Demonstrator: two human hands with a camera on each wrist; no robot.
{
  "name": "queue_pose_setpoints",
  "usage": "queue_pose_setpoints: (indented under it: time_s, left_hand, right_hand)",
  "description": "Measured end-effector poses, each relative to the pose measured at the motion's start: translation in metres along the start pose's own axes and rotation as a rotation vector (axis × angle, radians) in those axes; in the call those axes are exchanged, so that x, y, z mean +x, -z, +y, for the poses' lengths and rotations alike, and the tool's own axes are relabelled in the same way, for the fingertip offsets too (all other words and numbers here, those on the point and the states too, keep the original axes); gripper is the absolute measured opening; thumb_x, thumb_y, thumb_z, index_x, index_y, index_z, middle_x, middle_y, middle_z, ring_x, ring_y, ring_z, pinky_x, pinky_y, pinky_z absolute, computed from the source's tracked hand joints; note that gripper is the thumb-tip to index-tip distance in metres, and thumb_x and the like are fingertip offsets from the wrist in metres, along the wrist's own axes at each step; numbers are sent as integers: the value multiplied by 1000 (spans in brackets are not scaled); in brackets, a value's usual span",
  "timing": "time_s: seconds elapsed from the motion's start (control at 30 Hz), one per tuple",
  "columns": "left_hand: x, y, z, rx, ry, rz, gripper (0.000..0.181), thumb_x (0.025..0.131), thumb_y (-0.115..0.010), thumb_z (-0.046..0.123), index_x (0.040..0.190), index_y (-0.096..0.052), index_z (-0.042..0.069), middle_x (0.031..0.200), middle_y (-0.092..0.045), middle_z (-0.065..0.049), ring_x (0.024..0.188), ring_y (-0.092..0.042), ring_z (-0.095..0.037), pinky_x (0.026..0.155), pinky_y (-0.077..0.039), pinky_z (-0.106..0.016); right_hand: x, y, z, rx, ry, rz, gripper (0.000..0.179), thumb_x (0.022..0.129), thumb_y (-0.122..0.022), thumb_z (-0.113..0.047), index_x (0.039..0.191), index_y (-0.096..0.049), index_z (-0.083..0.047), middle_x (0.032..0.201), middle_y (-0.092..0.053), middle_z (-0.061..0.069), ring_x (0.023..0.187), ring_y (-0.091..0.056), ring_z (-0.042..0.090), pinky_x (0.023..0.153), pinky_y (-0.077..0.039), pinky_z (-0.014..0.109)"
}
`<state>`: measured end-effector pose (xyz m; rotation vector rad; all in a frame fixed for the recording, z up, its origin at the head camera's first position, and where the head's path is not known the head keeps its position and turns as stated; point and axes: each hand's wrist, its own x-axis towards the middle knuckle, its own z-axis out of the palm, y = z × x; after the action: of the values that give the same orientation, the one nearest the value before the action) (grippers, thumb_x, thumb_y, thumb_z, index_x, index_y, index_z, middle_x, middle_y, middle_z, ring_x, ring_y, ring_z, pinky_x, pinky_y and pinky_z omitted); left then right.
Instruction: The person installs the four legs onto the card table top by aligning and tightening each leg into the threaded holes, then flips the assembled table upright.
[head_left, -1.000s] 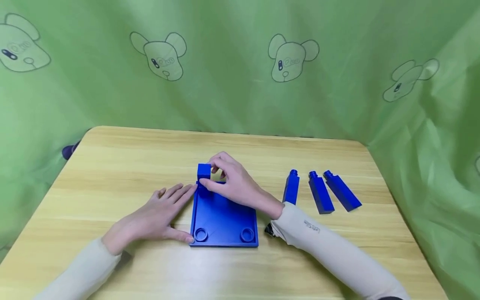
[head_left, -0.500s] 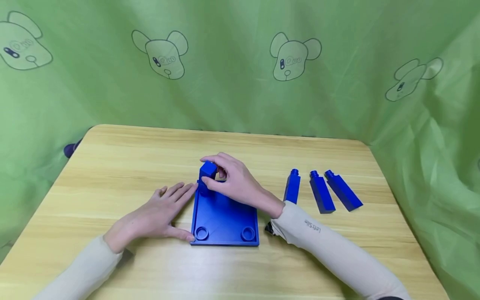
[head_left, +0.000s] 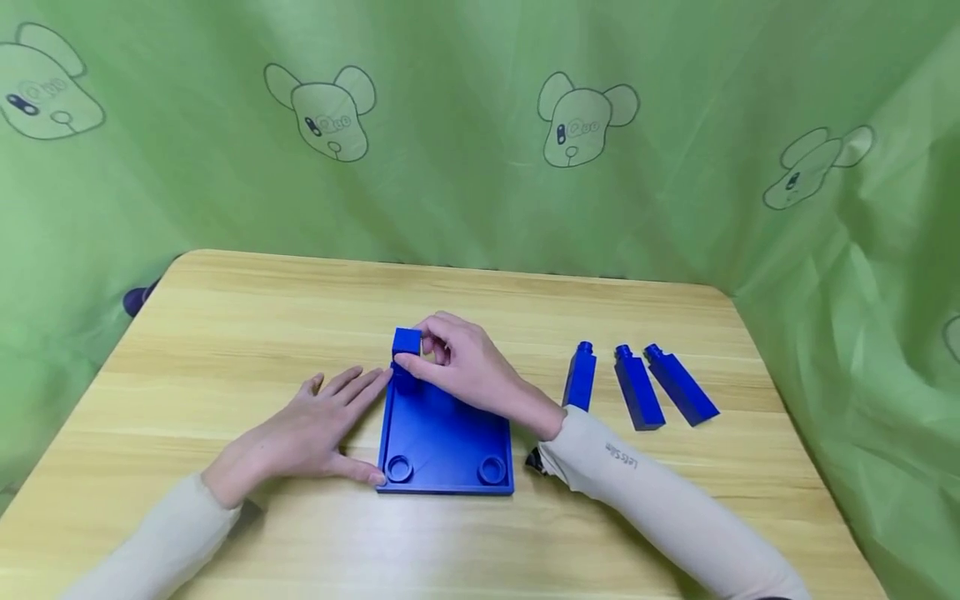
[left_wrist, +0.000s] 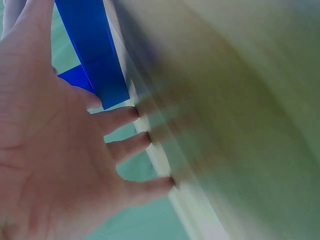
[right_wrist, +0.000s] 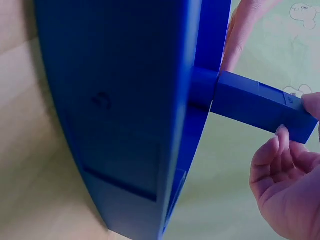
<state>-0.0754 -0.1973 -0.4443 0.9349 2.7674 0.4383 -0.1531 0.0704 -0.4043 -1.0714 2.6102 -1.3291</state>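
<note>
A square blue tray-like plate (head_left: pixel 453 437) with a raised rim lies on the table. Round sockets show at its near left corner (head_left: pixel 400 469) and near right corner (head_left: pixel 492 471). At the far left corner stands a blue square leg (head_left: pixel 407 342), upright. My right hand (head_left: pixel 474 365) pinches its upper part between thumb and fingers; the right wrist view shows the leg's (right_wrist: pixel 252 102) lower end meeting the plate, the joint itself unclear. My left hand (head_left: pixel 303 433) lies spread along the plate's left side, thumb at the near corner, index fingertip near the far one.
Three more blue legs, the left one (head_left: pixel 580 377), the middle one (head_left: pixel 640 392) and the right one (head_left: pixel 682 387), lie on the wooden table (head_left: pixel 300 533) to the right, round pegs pointing away. A green curtain (head_left: pixel 465 208) hangs behind and beside the table.
The leg turned about its upright axis, its top angled half a second ago and square again now. My right fingers reached round it, then drew back. My left hand stayed in place.
</note>
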Motion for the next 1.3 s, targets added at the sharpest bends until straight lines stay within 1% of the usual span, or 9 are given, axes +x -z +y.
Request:
queue_pose_setpoints:
  time_s: [0.2, 0.4, 0.53, 0.63, 0.73, 0.87, 1.03, 1.2, 1.3]
  left_hand:
    - [0, 1, 2, 13, 17, -11, 135, 82, -60, 96, 176, -15, 10, 176, -30, -17, 159, -28, -48, 114, -25, -85]
    - [-1, 1, 3, 15, 14, -16, 134, 82, -61, 94, 176, -15, 10, 176, -31, -19, 158, -29, -49, 113, -25, -86]
    - [-1, 1, 2, 5, 21, -22, 134, 82, -61, 94, 177, -13, 11, 177, -29, -18, 160, -27, -48, 114, -24, -86]
    - [0, 1, 2, 4, 22, -21, 135, 82, -60, 95, 177, -13, 11, 177, -28, -17, 160, -26, -47, 114, -23, -85]
    - [0, 1, 2, 4, 24, -24, 135, 82, -60, 95, 177, -13, 11, 177, -28, -17, 161, -25, -47, 115, -23, -85]
    - [-1, 1, 1, 3, 22, -25, 135, 82, -60, 95, 176, -13, 10, 177, -27, -18, 160, -25, -48, 114, -22, -86]
    - [-1, 1, 2, -3, 18, -23, 135, 83, -59, 95, 177, -13, 10, 177, -27, -18, 160, -26, -49, 113, -23, -86]
    - [0, 0, 1, -4, 14, -21, 134, 83, -60, 94, 177, -13, 11, 177, -27, -17, 160, -25, -48, 113, -23, -87]
    - [0, -1, 1, 0, 12, -18, 134, 83, -60, 95, 177, -13, 10, 177, -27, -18, 160, -25, -49, 113, -23, -87]
  right_hand:
    - [-1, -1, 1, -17, 35, 12, 24, 103, -78, -34, 119, -76, -16, 101, -63, 5, 83, -60, 20, 69, -52, 30]
    - [-1, -3, 2, -39, 75, 0, 43, 104, -76, -33, 142, -70, -14, 101, -64, 2, 83, -59, 16, 67, -50, 30]
    - [-1, -2, 2, -76, 92, 0, 49, 104, -74, -34, 149, -67, -15, 105, -65, -1, 83, -57, 13, 68, -49, 30]
    - [-1, -1, 1, -103, 107, 2, 50, 104, -74, -35, 150, -67, -16, 112, -66, -6, 83, -56, 10, 69, -50, 30]
    - [1, -1, 1, -101, 115, 3, 49, 104, -77, -36, 147, -68, -14, 105, -66, -3, 80, -55, 10, 68, -48, 29]
    - [3, -1, 1, -63, 104, 12, 39, 104, -79, -36, 133, -71, -12, 89, -62, -2, 75, -54, 10, 65, -47, 29]
    - [2, -1, 0, -70, 119, 49, 24, 104, -79, -34, 117, -71, -15, 94, -63, -3, 80, -57, 10, 66, -50, 28]
    - [1, -2, 0, -71, 137, 67, 24, 103, -79, -31, 116, -71, -13, 97, -62, 0, 82, -60, 18, 68, -53, 27]
    - [1, -2, -1, -66, 137, 64, 28, 103, -79, -31, 123, -71, -12, 96, -62, 1, 82, -60, 17, 68, -52, 27]
